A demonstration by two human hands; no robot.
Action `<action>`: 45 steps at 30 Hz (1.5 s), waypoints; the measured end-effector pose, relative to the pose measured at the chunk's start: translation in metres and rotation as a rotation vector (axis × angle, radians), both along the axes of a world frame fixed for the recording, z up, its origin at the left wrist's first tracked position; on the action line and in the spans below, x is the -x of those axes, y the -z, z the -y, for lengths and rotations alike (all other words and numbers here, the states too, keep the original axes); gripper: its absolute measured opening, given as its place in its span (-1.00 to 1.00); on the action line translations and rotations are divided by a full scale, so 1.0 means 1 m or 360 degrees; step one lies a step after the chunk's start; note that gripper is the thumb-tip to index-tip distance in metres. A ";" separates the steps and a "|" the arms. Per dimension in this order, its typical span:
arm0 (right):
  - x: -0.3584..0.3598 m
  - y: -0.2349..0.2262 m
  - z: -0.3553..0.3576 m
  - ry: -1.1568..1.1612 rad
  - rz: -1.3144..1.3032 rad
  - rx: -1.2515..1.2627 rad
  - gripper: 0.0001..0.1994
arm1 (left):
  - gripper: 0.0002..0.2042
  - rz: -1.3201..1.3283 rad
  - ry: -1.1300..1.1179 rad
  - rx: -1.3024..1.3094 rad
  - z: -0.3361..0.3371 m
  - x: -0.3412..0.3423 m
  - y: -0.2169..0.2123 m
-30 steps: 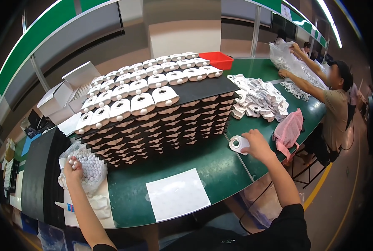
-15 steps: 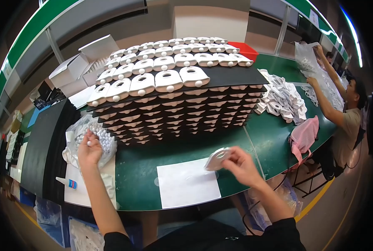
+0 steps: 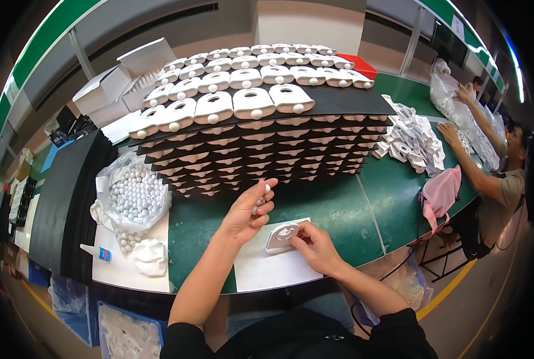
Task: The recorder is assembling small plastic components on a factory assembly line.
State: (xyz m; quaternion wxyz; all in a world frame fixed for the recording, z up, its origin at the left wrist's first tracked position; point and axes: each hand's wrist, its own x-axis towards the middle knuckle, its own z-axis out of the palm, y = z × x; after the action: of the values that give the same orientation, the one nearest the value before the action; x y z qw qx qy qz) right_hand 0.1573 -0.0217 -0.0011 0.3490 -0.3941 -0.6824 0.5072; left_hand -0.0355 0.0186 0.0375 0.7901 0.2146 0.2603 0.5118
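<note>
My left hand (image 3: pixel 246 210) is raised over the green table (image 3: pixel 198 254), its fingers curled around small white balls. One ball (image 3: pixel 267 188) shows between thumb and fingertips, others deeper in the fingers. To its right, my right hand (image 3: pixel 318 250) grips a flat white plastic piece (image 3: pixel 277 240) with a round opening, tilted just above a white sheet (image 3: pixel 261 272). An open clear bag (image 3: pixel 118 224) of white balls lies at the left. Beyond my hands rises a layered stack of black boards (image 3: pixel 351 102), topped with rows of similar white pieces (image 3: pixel 253 103), many bearing a ball at their near edge.
Left of the bag are a small glue bottle (image 3: pixel 97 253), a crumpled white cloth (image 3: pixel 150 257) and stacked black boards (image 3: pixel 63 203). At the right lie loose white pieces (image 3: pixel 407 140) and a pink mesh bag (image 3: pixel 439 194). A co-worker (image 3: pixel 506 173) handles a plastic bag there.
My left hand has come from the bag of balls to the middle, carrying balls. My right hand has drawn the white piece slightly leftward. The co-worker's nearer hand has lowered to the table.
</note>
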 end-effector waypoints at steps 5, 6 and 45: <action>0.000 -0.007 0.000 0.0047 0.0105 -0.0086 -0.87 | -0.67 0.0025 -0.0029 -0.0064 0.004 0.003 0.008; 0.001 -0.006 0.000 0.0045 0.0101 -0.0083 -0.87 | -0.67 0.0053 -0.0048 -0.0079 0.005 0.005 0.009; -0.039 -0.039 -0.030 -0.0163 0.0174 -0.1719 -0.77 | -0.78 -0.0347 0.0071 -0.0139 0.016 -0.008 0.006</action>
State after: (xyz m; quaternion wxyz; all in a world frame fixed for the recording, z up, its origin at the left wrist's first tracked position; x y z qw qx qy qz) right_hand 0.1958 0.0086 0.0375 0.4407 -0.1508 -0.8813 0.0798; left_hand -0.0275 0.0024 0.0314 0.7581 0.3090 0.3175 0.4785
